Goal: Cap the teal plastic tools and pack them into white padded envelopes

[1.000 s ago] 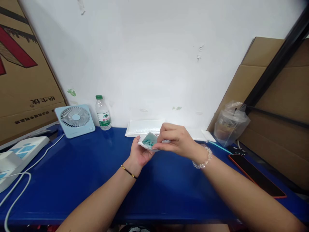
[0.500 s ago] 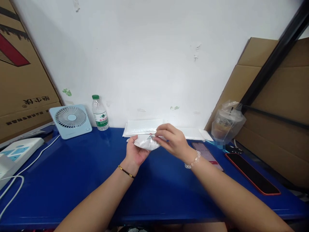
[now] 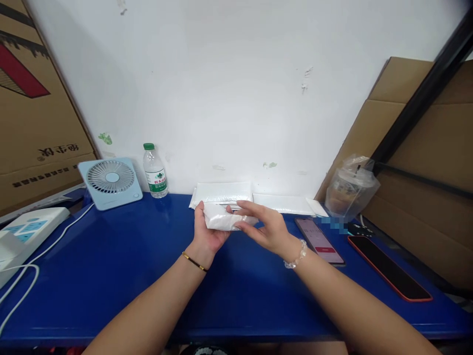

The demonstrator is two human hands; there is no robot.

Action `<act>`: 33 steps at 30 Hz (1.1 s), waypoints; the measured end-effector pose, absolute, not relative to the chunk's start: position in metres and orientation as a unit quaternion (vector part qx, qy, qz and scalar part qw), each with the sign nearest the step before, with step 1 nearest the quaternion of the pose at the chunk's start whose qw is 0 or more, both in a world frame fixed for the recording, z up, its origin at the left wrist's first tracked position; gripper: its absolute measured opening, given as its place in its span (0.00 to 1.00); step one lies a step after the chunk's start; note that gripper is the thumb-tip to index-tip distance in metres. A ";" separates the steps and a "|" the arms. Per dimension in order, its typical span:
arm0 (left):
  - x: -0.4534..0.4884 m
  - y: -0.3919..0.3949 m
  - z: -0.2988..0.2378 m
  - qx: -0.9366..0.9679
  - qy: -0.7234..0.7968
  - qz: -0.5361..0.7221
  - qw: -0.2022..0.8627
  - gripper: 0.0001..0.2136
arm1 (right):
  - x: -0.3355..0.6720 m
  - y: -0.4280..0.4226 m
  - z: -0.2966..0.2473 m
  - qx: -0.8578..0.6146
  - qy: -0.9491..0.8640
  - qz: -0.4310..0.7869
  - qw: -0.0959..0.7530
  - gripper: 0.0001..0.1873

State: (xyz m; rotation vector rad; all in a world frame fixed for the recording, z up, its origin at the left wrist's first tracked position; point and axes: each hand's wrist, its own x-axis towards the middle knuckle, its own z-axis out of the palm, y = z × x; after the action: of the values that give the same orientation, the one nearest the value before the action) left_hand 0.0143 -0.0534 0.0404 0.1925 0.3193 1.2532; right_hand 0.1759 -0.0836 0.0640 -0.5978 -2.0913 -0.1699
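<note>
A white, shiny plastic packet (image 3: pixel 220 220) is held between both hands above the blue table (image 3: pixel 148 276). My left hand (image 3: pixel 209 230) cups it from below and the left, thumb along its near left edge. At the right end, my right hand (image 3: pixel 266 226) grips the packet with the thumb in front and the fingers over the top. What the packet contains is hidden. Behind the hands, flat white bubble envelopes (image 3: pixel 223 190) lie stacked against the wall, with more white envelopes (image 3: pixel 283 203) to their right.
On the left are a light blue fan (image 3: pixel 111 183), a water bottle (image 3: pixel 155 172) and a white power strip (image 3: pixel 33 228) with cables. To the right lie a lit phone (image 3: pixel 320 241), a red-edged phone (image 3: pixel 388 268) and a bagged drink cup (image 3: pixel 349 190). Cardboard (image 3: pixel 417 162) stands behind.
My right hand has lowered from the packet's top edge to its right end. The packet now shows a flatter, longer front face. The view has shifted slightly.
</note>
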 end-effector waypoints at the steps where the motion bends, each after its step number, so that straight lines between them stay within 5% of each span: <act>1: 0.015 -0.053 0.040 0.086 0.148 0.587 0.791 0.18 | 0.176 -0.083 0.061 -0.235 -0.844 -0.103 0.471 0.18; 7: 0.014 -0.050 0.043 0.082 0.173 0.607 0.772 0.19 | 0.173 -0.081 0.055 -0.204 -0.867 -0.254 0.376 0.10; 9: 0.008 -0.046 0.049 0.106 0.169 0.605 0.771 0.22 | 0.169 -0.071 0.059 -0.258 -0.862 -0.222 0.375 0.07; 14: -0.015 -0.021 0.049 0.213 0.165 0.653 0.708 0.25 | 0.176 0.000 0.069 -0.528 -0.712 -0.040 0.462 0.20; 18: -0.026 0.004 0.028 0.235 0.224 0.614 0.720 0.22 | 0.192 0.060 0.055 -0.661 -0.651 0.065 0.367 0.23; 26: -0.020 0.014 0.012 0.206 0.239 0.586 0.747 0.17 | 0.255 0.067 0.042 -0.645 -0.725 0.073 0.231 0.24; 30: -0.011 0.011 0.010 0.232 0.233 0.567 0.755 0.17 | 0.313 0.049 0.034 -0.623 -0.780 0.050 0.006 0.46; 33: -0.007 0.011 0.004 0.250 0.237 0.552 0.760 0.16 | 0.337 0.041 0.025 -0.621 -0.780 -0.012 -0.076 0.45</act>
State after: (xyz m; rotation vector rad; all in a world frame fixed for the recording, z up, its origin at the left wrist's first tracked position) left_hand -0.0071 0.0106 0.0043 0.5444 0.5170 1.2010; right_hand 0.3369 0.0410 0.0246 -2.0524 -2.5762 -0.0401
